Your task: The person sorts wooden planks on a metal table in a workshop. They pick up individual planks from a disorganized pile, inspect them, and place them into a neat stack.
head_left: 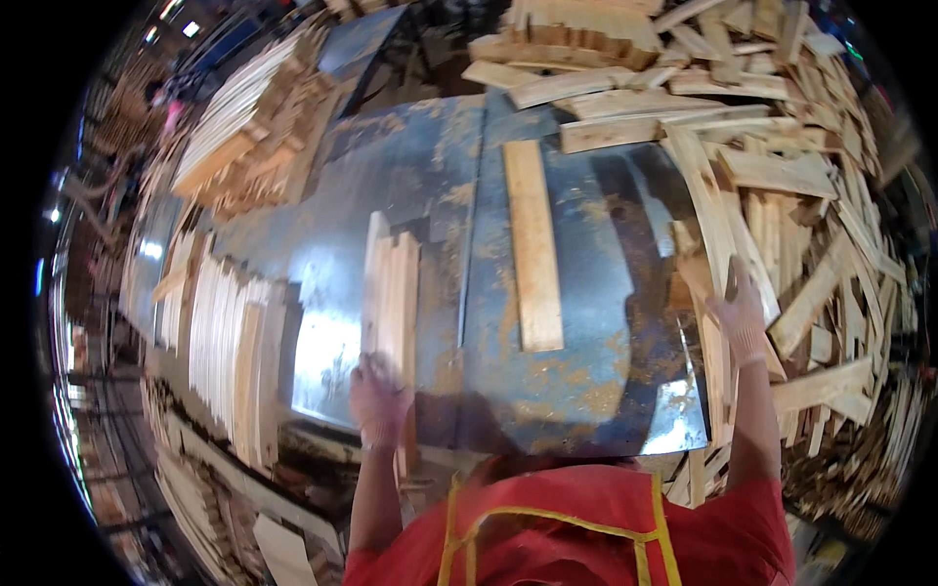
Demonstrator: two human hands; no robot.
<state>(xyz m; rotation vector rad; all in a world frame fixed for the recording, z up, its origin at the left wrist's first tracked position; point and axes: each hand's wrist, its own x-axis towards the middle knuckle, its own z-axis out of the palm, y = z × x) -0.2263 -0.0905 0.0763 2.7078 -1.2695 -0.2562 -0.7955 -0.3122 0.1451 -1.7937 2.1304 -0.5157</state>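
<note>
My left hand (379,398) is closed on the near end of a pale wooden board (375,269), slightly smeared by motion. That board stands on edge against a few more upright boards (403,298) on the metal table. At the right edge of the table, my right hand (740,314) has its fingers around a long board (705,195) beside the heap; part of the grip is hidden. Between my hands a single flat board (533,244) lies lengthwise on the metal.
The metal table (430,186) has a seam and scattered sawdust. A row of upright boards (220,317) stands at left, with a tall stack (254,117) behind it. Loose boards (811,264) heap along the right, and another stack (581,34) is at the back.
</note>
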